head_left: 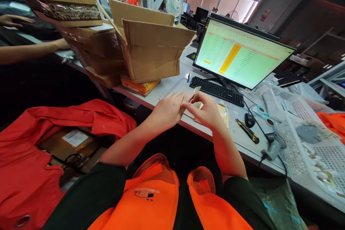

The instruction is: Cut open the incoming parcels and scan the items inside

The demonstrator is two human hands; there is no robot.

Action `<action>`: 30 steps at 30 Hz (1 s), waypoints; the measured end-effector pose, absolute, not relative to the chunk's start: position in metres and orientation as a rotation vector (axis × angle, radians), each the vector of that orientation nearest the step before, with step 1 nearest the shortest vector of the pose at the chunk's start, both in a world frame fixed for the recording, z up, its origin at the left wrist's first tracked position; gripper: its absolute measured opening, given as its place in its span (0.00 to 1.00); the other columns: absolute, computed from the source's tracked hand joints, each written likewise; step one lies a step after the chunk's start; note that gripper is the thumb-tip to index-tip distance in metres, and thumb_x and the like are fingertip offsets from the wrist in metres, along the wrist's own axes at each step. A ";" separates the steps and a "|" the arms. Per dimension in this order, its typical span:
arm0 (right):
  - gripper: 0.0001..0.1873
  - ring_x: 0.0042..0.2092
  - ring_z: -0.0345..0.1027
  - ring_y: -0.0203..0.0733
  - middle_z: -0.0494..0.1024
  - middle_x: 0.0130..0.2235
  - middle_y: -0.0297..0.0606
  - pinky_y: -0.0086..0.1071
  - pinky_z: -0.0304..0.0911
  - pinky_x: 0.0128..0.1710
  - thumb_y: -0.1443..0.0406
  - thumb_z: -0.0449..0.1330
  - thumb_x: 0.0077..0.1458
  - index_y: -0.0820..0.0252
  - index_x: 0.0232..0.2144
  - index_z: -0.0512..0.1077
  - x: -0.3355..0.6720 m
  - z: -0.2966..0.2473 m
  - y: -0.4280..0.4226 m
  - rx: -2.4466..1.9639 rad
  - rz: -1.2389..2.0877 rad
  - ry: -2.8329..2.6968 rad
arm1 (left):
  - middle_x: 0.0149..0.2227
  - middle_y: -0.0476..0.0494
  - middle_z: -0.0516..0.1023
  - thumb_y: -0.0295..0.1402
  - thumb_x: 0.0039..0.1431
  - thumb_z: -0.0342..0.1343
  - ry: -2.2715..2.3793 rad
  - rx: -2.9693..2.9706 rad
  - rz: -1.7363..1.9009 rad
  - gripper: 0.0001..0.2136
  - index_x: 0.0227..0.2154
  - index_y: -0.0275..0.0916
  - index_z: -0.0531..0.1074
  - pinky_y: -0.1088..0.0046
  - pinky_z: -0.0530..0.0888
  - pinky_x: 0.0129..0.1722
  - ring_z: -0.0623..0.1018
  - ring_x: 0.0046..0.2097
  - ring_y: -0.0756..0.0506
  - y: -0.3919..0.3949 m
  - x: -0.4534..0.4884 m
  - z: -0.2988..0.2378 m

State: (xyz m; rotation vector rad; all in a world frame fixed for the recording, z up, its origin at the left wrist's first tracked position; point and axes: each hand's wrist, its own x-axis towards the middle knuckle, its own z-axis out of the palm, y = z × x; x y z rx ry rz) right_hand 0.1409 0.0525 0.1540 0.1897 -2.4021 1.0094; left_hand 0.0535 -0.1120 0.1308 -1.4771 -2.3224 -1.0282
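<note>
Close together over the table's front edge, my left hand and my right hand both grip a small, thin tan piece that looks like paper or card. Its lower part is hidden by my fingers. Both hands are closed, thumb and fingers pinched around it. Under my right hand lies a flat beige sheet or packet on a patterned mat. Just behind my hands is a black keyboard. A yellow-and-black utility knife lies right of my right forearm, beside a black mouse.
A monitor stands behind the keyboard. An open cardboard box and stacked cartons fill the left. White perforated baskets and a power adapter sit at right. A red sack holds parcels. Another person's arm reaches in from the left.
</note>
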 end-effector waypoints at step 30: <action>0.12 0.45 0.76 0.44 0.83 0.40 0.43 0.40 0.69 0.52 0.58 0.64 0.61 0.61 0.34 0.80 0.249 0.061 0.238 -0.716 0.867 -1.926 | 0.59 0.43 0.83 0.50 0.41 0.78 -2.071 -0.024 -2.787 0.36 0.55 0.46 0.77 0.53 0.78 0.66 0.71 0.71 0.29 -0.143 -0.024 -0.003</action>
